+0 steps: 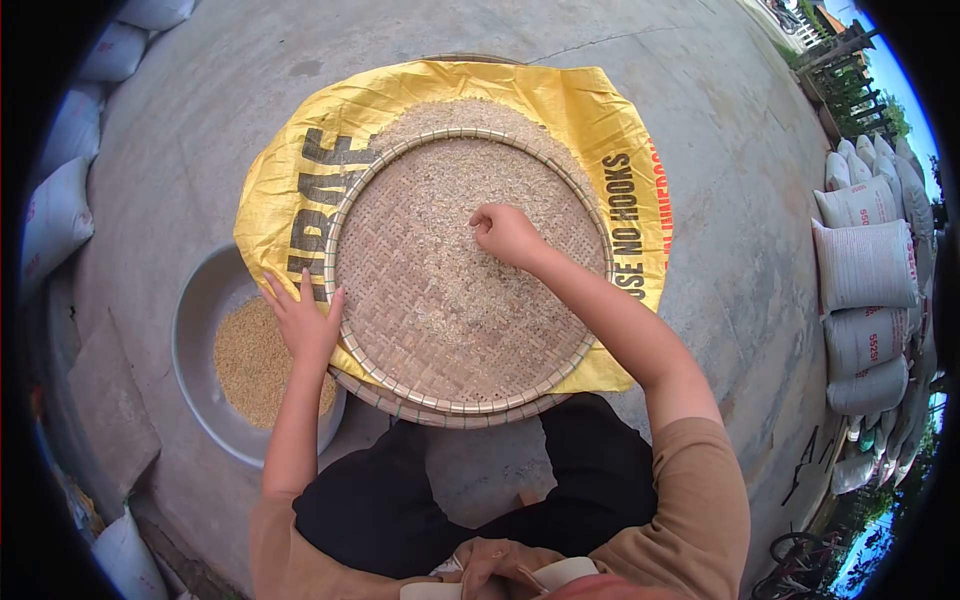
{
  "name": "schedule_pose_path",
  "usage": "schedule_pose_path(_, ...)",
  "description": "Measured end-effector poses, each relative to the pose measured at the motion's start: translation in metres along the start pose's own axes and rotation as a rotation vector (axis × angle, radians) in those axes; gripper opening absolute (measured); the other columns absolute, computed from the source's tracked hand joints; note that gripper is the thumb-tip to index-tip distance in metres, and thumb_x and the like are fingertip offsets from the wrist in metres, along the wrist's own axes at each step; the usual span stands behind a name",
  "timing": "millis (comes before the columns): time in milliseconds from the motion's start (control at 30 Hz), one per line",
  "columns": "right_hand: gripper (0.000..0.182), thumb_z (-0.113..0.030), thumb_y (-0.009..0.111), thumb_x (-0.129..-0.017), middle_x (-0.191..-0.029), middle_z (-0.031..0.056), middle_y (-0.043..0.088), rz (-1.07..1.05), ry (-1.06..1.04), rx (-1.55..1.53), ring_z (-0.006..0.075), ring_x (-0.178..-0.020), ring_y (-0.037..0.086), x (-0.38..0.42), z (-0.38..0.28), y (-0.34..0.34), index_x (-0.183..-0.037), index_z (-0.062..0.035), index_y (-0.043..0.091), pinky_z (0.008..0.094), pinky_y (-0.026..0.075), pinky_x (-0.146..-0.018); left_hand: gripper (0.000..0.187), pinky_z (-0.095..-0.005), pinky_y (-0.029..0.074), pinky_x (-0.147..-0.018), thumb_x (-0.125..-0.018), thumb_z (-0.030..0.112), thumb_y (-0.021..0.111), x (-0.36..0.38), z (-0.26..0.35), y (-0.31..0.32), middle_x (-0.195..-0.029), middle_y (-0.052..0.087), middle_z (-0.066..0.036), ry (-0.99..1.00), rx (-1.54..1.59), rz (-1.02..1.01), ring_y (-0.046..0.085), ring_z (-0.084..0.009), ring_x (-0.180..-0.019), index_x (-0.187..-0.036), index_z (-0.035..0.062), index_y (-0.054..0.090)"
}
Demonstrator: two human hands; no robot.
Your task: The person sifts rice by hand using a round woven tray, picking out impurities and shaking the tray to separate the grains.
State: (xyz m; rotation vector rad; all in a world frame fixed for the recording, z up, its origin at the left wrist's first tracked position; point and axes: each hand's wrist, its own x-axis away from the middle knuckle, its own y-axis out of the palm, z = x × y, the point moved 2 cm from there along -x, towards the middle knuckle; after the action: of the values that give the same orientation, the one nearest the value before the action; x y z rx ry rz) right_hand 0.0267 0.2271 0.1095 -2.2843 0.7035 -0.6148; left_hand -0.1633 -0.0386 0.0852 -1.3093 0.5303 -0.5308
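Note:
A round woven bamboo winnowing tray (385, 330) lies in front of me with pale grain (480, 180) scattered over its weave. My right hand (507, 235) is over the middle of the tray, its thumb and fingers pinched together; whatever they may hold is too small to make out. At the tray's left rim, my left hand (306, 318) rests with fingers spread on a yellow printed sack (275, 190), the thumb by the rim. This sack lies under the tray, and more grain (500, 116) is heaped on it behind the far rim.
A grey metal basin (195, 345) holding golden grain (250, 350) stands at my left. Beneath the sack, another woven tray (440, 415) shows its near edge. White filled sacks (865, 265) are stacked on the right, and others (60, 210) lie along the left. The floor is concrete.

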Motion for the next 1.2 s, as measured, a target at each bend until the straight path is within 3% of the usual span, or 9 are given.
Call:
schedule_pose_path(133, 0.02, -0.007, 0.053, -0.08, -0.088, 0.0168, 0.066, -0.017, 0.012, -0.124, 0.0292, -0.077, 0.064, -0.005, -0.037, 0.023, -0.094, -0.0023, 0.066, 0.0371, 0.05, -0.074, 0.067, -0.0527, 0.031, -0.103, -0.08, 0.054, 0.057, 0.0, 0.004, -0.002, -0.147, 0.009, -0.028, -0.008, -0.004, -0.026, 0.009, -0.0485, -0.135, -0.13, 0.0105, 0.05)
schedule_pose_path(200, 0.025, -0.01, 0.05, -0.088, -0.091, 0.0114, 0.066, -0.299, -0.074, -0.518, 0.0176, -0.074, 0.063, 0.002, -0.104, 0.034, -0.106, 0.0032, 0.06, 0.0308, 0.05, -0.068, 0.067, -0.052, 0.031, -0.103, -0.079, 0.054, 0.058, 0.001, 0.0, 0.004, -0.147, 0.01, -0.028, -0.003, -0.028, 0.018, 0.009, -0.0485, -0.135, -0.13, 0.0114, 0.05)
schedule_pose_path(333, 0.031, -0.02, 0.056, -0.089, -0.103, 0.0144, 0.064, -0.542, -0.538, -0.625, 0.0232, -0.086, 0.063, 0.018, -0.165, 0.041, -0.109, 0.0031, 0.059, 0.0339, 0.05, -0.077, 0.067, -0.0529, 0.031, -0.103, -0.079, 0.054, 0.059, 0.0, -0.004, 0.005, -0.146, 0.01, -0.029, 0.033, -0.011, -0.015, 0.009, -0.0491, -0.135, -0.13, 0.0121, 0.05)
schedule_pose_path(433, 0.031, -0.023, 0.061, -0.082, -0.1, 0.0161, 0.065, -0.193, -0.413, -0.198, 0.0304, -0.093, 0.061, 0.0, -0.095, 0.038, -0.103, -0.0006, 0.063, 0.0376, 0.048, -0.082, 0.066, -0.0534, 0.031, -0.102, -0.079, 0.055, 0.058, 0.001, 0.002, 0.0, -0.146, 0.01, -0.029, -0.005, -0.011, -0.019, 0.008, -0.0494, -0.135, -0.129, 0.0121, 0.051)
schedule_pose_path(600, 0.021, -0.015, 0.056, -0.083, -0.099, 0.0124, 0.062, -0.029, -0.196, 0.256, 0.0294, -0.093, 0.059, 0.019, 0.018, 0.004, -0.101, -0.0061, 0.063, 0.0386, 0.048, -0.08, 0.068, -0.0533, 0.03, -0.103, -0.079, 0.056, 0.057, 0.0, 0.001, -0.001, -0.146, 0.009, -0.03, 0.005, -0.021, -0.012, 0.007, -0.0503, -0.134, -0.128, 0.0081, 0.051)
schedule_pose_path(833, 0.024, -0.015, 0.057, -0.082, -0.099, 0.0105, 0.057, -0.042, -0.215, 0.28, 0.028, -0.088, 0.058, 0.042, 0.02, 0.001, -0.105, -0.0079, 0.06, 0.0357, 0.049, -0.077, 0.068, -0.0529, 0.03, -0.104, -0.079, 0.055, 0.057, 0.001, 0.0, -0.001, -0.146, 0.009, -0.03, -0.003, 0.002, -0.004, 0.007, -0.0495, -0.135, -0.128, 0.0085, 0.051)
schedule_pose_path(933, 0.028, -0.019, 0.06, -0.081, -0.111, 0.0095, 0.055, -0.018, -0.191, 0.272, 0.0265, -0.101, 0.055, 0.037, 0.017, 0.003, -0.107, -0.0082, 0.059, 0.0424, 0.045, -0.084, 0.069, -0.0527, 0.03, -0.104, -0.079, 0.055, 0.058, 0.0, 0.001, 0.001, -0.146, 0.009, -0.03, -0.003, 0.011, -0.013, 0.007, -0.0492, -0.135, -0.129, 0.0085, 0.05)
schedule_pose_path(1000, 0.038, -0.031, 0.057, -0.086, -0.131, 0.011, 0.045, 0.232, -0.308, 0.6, 0.0273, -0.123, 0.042, 0.032, 0.017, 0.003, -0.117, -0.0094, 0.055, 0.0502, 0.035, -0.097, 0.068, -0.053, 0.03, -0.103, -0.079, 0.054, 0.058, 0.0, -0.001, 0.003, -0.147, 0.008, -0.029, 0.004, -0.001, 0.003, 0.007, -0.049, -0.135, -0.129, 0.0086, 0.05)
schedule_pose_path(1200, 0.055, -0.048, 0.038, -0.093, -0.148, 0.0121, 0.025, 0.179, -0.056, 0.601, 0.0282, -0.139, 0.016, 0.007, 0.023, 0.016, -0.137, -0.0134, 0.038, 0.0518, 0.015, -0.11, 0.068, -0.054, 0.031, -0.102, -0.079, 0.054, 0.059, 0.0, 0.0, 0.002, -0.147, 0.009, -0.029, 0.001, 0.028, -0.004, 0.007, -0.0492, -0.135, -0.129, 0.0091, 0.051)
